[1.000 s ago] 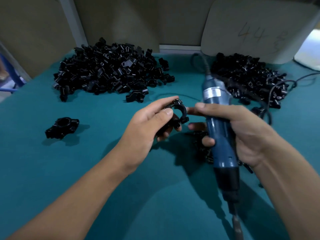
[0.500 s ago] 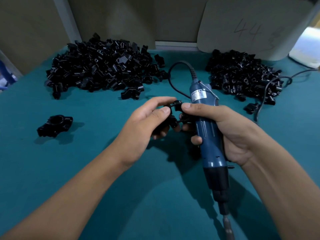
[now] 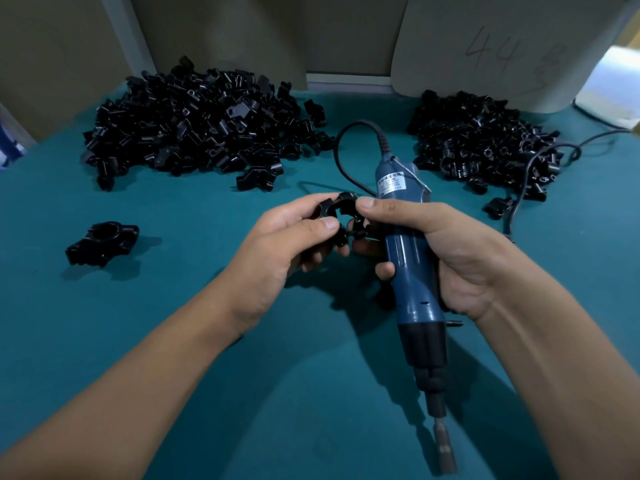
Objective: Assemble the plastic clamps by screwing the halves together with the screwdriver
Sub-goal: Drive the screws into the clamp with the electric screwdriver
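My left hand (image 3: 284, 247) pinches a black plastic clamp (image 3: 341, 211) above the middle of the green table (image 3: 173, 306). My right hand (image 3: 446, 251) grips a blue electric screwdriver (image 3: 412, 271), bit pointing down toward me, while its thumb and fingertips also touch the clamp's right side. The clamp's lower half is partly hidden by my fingers.
A large heap of black clamp parts (image 3: 194, 123) lies at the back left, a smaller heap (image 3: 481, 143) at the back right. One assembled clamp (image 3: 102, 242) sits alone at the left. The screwdriver's cable (image 3: 341, 161) loops behind my hands. A grey board (image 3: 502, 46) leans at the back.
The screwdriver has tilted more upright and shifted left with my right hand, whose thumb now rests on the clamp. The view has moved closer to the heaps.
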`<action>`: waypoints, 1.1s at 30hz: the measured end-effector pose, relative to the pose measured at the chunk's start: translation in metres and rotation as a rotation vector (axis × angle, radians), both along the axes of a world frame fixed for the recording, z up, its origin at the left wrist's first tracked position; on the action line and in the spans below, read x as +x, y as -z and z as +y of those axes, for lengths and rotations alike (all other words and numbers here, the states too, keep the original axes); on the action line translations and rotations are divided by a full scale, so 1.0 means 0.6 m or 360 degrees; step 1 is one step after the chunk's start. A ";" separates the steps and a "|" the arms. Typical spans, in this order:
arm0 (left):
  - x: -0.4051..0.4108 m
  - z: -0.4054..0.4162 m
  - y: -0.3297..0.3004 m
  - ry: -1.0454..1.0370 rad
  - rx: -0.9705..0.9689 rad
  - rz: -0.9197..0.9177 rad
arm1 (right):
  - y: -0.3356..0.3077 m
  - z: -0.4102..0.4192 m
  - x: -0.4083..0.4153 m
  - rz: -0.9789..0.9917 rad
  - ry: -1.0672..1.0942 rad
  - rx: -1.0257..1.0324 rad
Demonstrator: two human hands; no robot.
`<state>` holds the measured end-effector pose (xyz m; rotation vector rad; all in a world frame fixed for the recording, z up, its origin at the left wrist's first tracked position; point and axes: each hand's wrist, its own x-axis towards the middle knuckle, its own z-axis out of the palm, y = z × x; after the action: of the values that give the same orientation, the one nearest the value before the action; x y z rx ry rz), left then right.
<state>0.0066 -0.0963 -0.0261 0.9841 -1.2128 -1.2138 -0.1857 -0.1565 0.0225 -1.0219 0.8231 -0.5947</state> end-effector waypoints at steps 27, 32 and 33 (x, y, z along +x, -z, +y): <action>-0.019 -0.002 -0.005 -0.0171 0.0137 0.0056 | 0.010 -0.011 -0.005 0.0180 -0.0008 -0.0102; -0.022 -0.005 -0.004 -0.0231 0.0248 0.0220 | 0.010 -0.009 -0.005 0.0155 0.0067 -0.0088; -0.021 -0.006 -0.003 -0.0241 0.0277 0.0263 | 0.008 -0.009 -0.006 0.0140 0.0113 -0.0070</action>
<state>-0.0060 -0.0998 -0.0241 1.0610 -0.8992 -1.2687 -0.1893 -0.1619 0.0179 -1.0682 0.9304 -0.6340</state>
